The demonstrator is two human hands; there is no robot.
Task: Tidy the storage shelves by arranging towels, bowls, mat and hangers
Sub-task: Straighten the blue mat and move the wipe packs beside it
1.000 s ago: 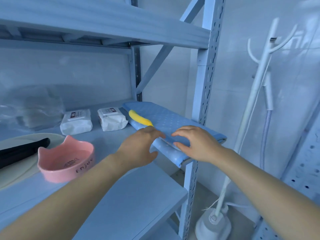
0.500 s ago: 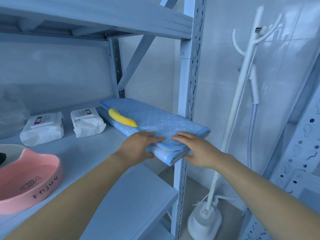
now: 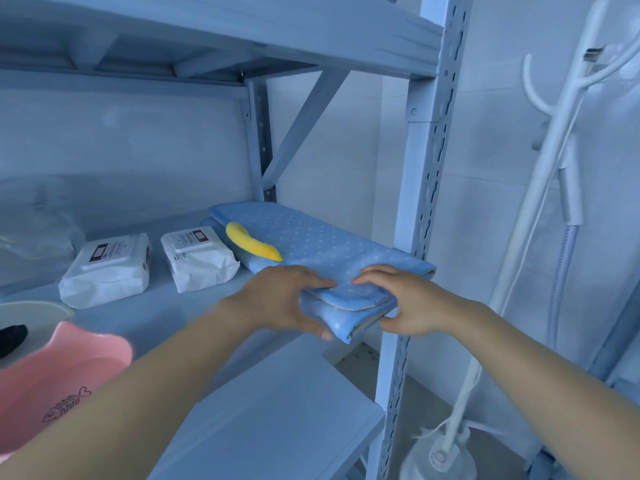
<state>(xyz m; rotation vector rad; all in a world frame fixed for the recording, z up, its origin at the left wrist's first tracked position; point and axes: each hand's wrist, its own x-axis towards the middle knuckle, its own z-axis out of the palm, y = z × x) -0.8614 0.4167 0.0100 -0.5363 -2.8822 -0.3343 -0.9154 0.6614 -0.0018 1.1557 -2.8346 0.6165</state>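
Note:
A folded blue dotted mat (image 3: 322, 242) with a yellow patch (image 3: 252, 247) lies on the right end of the middle shelf (image 3: 180, 306), its near end hanging past the shelf's front edge. My left hand (image 3: 287, 303) grips the mat's near left corner, fingers on top and thumb underneath. My right hand (image 3: 408, 303) holds the near right corner the same way, next to the shelf post. A pink cat-ear bowl (image 3: 65, 372) with a fishbone print stands at the lower left.
Two white wipe packs (image 3: 107, 268) (image 3: 199, 259) lie behind on the shelf. A pale plate (image 3: 34, 310) with a black object (image 3: 12, 337) sits far left. The perforated upright post (image 3: 412, 237) stands beside my right hand. A white garment steamer stand (image 3: 540, 202) rises at right. A lower shelf (image 3: 277, 410) lies below.
Both hands went from resting on top of the mat's near end to gripping it, thumbs now underneath. The view shifted right and closer, and the pink bowl slid toward the left edge.

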